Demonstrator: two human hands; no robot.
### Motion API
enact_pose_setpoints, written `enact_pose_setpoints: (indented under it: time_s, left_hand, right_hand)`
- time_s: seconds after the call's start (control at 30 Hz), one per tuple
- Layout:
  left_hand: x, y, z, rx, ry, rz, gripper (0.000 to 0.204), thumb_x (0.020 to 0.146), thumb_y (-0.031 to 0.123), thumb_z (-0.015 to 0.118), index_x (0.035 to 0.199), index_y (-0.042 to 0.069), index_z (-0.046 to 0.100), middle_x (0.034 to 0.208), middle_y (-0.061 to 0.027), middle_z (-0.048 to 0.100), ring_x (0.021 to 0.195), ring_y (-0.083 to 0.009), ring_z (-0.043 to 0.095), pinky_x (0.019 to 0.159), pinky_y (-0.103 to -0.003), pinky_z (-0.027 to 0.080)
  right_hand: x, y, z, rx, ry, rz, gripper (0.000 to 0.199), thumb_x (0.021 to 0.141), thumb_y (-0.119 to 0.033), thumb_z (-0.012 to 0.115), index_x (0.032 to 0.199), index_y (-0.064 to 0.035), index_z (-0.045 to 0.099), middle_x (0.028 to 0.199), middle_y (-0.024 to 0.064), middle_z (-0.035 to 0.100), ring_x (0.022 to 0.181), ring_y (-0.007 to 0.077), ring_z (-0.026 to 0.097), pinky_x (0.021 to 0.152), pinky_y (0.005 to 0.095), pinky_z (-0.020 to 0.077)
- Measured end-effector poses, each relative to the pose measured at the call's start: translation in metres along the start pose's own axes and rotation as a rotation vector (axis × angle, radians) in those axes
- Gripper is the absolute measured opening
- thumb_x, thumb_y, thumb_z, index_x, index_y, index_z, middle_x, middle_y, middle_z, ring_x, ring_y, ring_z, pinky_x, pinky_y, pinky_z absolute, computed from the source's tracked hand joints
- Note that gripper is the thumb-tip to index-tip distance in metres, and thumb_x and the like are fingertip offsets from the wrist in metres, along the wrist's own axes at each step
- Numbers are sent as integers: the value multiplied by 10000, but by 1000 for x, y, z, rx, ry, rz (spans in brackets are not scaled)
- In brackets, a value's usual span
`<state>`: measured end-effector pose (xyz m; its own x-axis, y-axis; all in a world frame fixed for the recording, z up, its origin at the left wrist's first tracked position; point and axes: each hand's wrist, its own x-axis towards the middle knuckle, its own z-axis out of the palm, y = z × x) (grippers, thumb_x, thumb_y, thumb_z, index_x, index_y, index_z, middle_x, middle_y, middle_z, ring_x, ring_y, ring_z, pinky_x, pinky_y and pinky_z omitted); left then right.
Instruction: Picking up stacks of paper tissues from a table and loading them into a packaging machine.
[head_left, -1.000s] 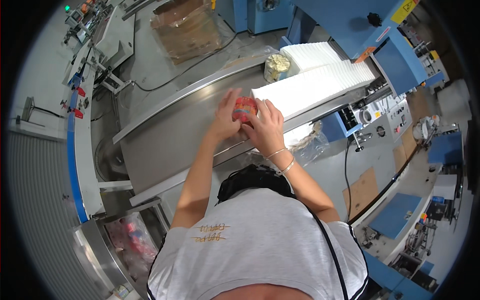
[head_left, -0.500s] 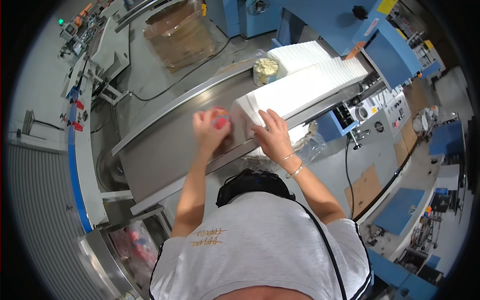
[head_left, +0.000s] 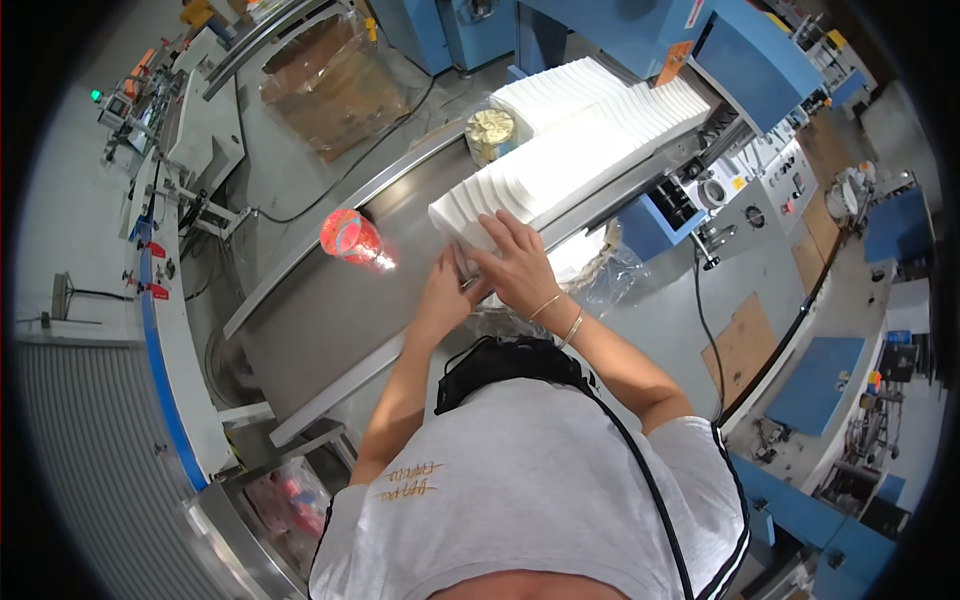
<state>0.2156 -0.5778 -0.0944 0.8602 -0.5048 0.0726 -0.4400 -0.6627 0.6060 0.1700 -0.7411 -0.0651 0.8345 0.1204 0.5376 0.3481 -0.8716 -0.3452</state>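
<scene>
Showing ridged layers, the white stack (head_left: 570, 165) lies on the metal trough (head_left: 320, 320) near a patterned red package (head_left: 352, 238); orange lettering (head_left: 408, 488) marks the shirt (head_left: 540, 480). Right hand (head_left: 516, 268), fingers spread, touches the stack's near end; whether the left hand (head_left: 443, 300) pinches cannot be told.

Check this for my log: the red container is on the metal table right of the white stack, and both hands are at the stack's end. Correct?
Not quite: the red container is left of the white stack, the head view shows; the rest holds.
</scene>
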Motion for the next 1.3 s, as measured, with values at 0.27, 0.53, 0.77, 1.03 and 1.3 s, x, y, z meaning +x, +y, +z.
enact_pose_setpoints:
  time_s: [0.27,0.53,0.77,1.03,1.3]
  left_hand:
    - [20,16,31,-440,122,15,674,812,99,664,1354,-61,296,1260,-289,437,1146,-447,454,955,-445,397]
    - [21,47,25,-259,312,-31,714,812,185,702,1366,-40,312,1309,-259,443,1196,-393,454,1000,-411,357]
    - [23,47,36,-216,358,-165,773,750,125,743,1378,-28,319,1318,-243,463,1204,-384,469,995,-388,371]
    - [25,55,32,-181,371,-256,847,715,160,769,1393,-21,293,1287,-254,484,1172,-393,494,971,-402,390]
    - [21,49,39,-181,443,-228,865,710,158,770,1399,-13,276,1269,-262,488,1162,-400,495,972,-404,387]
  right_hand:
    - [-21,21,-40,125,54,45,222,779,-136,654,997,-137,613,1260,99,506,1203,322,444,948,437,378]
    - [-51,94,-59,209,141,263,217,795,-63,665,1011,-68,645,1081,106,620,993,271,598,817,363,491]
    - [-49,182,-66,757,284,769,278,884,-141,617,1128,-9,602,975,88,684,870,84,627,742,231,498]
    - [-18,270,-86,221,541,694,438,804,-112,610,1218,-5,514,1063,203,584,752,262,611,738,359,489]
    - [-9,280,-96,118,464,669,424,821,-83,566,1234,-14,506,1100,213,553,823,318,593,793,395,474]
